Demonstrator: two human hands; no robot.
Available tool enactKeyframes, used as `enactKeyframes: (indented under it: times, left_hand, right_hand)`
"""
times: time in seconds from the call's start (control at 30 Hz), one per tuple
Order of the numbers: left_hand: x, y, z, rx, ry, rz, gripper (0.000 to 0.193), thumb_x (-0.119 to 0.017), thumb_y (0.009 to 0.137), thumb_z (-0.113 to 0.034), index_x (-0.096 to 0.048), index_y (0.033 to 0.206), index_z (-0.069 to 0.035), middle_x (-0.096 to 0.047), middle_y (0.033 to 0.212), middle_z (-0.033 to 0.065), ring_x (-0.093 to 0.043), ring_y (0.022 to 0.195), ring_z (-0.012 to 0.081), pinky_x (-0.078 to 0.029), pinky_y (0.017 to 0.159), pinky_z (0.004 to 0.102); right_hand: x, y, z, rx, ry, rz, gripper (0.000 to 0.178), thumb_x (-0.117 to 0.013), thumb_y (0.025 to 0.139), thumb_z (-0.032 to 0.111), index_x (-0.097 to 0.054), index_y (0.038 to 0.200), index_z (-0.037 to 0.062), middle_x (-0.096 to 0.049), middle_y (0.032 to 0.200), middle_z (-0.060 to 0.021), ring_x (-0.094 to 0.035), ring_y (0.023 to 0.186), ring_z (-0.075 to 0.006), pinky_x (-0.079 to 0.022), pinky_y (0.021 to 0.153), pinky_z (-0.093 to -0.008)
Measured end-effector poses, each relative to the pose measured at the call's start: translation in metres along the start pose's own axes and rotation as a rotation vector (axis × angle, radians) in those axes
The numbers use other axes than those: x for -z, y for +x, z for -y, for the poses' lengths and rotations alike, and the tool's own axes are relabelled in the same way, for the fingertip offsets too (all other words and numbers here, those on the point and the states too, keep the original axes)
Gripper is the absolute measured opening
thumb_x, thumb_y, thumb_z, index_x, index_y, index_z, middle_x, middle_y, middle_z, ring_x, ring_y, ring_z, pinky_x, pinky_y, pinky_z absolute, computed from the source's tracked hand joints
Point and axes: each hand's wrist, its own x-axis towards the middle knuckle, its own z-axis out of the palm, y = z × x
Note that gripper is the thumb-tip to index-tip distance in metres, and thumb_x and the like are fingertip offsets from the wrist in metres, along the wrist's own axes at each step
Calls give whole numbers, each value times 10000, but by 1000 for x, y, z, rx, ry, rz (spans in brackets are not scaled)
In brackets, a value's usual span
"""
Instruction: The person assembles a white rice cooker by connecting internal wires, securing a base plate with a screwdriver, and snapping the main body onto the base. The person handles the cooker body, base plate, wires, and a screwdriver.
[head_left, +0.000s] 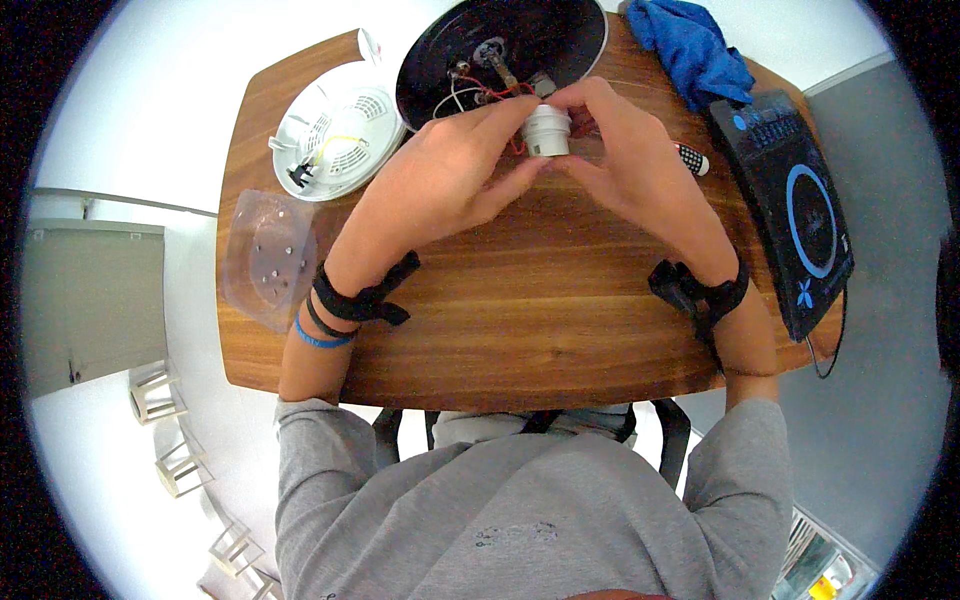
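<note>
Between both hands sits a short white ridged cylinder (547,131), held over the far middle of the wooden table. My left hand (455,165) grips its left side, thumb low and fingers near the top. From the right, my right hand (632,150) closes on it the same way; some fingertips are hidden behind it. Just beyond lies a round black metal dish (565,45), hollow side up, with a metal fitting (490,55) at its centre. Red and white wires (460,95) run from the dish toward the cylinder; where they end is hidden by my hands.
At the far left is a round white vented cover (300,105) with a black plug. Nearer stands a clear plastic tub (240,225) holding several screws. To the right are a black induction cooktop (775,190), a blue cloth (690,50) and a remote control (693,158) beside my right wrist.
</note>
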Motion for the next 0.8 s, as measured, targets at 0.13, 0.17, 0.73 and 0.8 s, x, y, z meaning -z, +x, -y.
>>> enactKeyframes:
  times: [0.13, 0.17, 0.73, 0.8]
  left_hand:
    - [4, -1, 3, 2, -32, 51, 521, -792, 986, -224, -613, 1429, -16, -750, 1171, 253, -742, 1005, 480, -614, 851, 504]
    - [6, -1, 3, 20, -52, 82, 517, -790, 986, -222, -615, 1428, -17, -750, 1167, 253, -743, 992, 479, -613, 840, 508]
    - [-6, -11, 23, 5, 167, 401, 361, -752, 978, -336, -653, 1105, -12, -762, 882, 218, -748, 828, 452, -606, 734, 542]
    - [-5, -9, 19, 27, 178, 430, 348, -757, 969, -331, -665, 1074, -12, -765, 884, 213, -753, 827, 447, -610, 735, 534]
  right_hand:
    - [2, 0, 4, 1, 0, 10, 486, -864, 872, 114, -587, 1267, 54, -710, 1168, -217, -729, 1085, -442, -598, 902, -487]
    - [2, 0, 4, -3, 0, 21, 488, -868, 871, 122, -588, 1265, 54, -711, 1168, -220, -727, 1087, -447, -595, 900, -491]
    - [-20, -11, -7, -67, -77, 437, 458, -787, 956, 237, -519, 1265, 32, -726, 1099, -292, -708, 1062, -501, -578, 907, -573]
    - [-19, -11, -6, -115, -76, 497, 458, -792, 952, 237, -517, 1257, 34, -733, 1083, -285, -715, 1045, -501, -585, 883, -576]
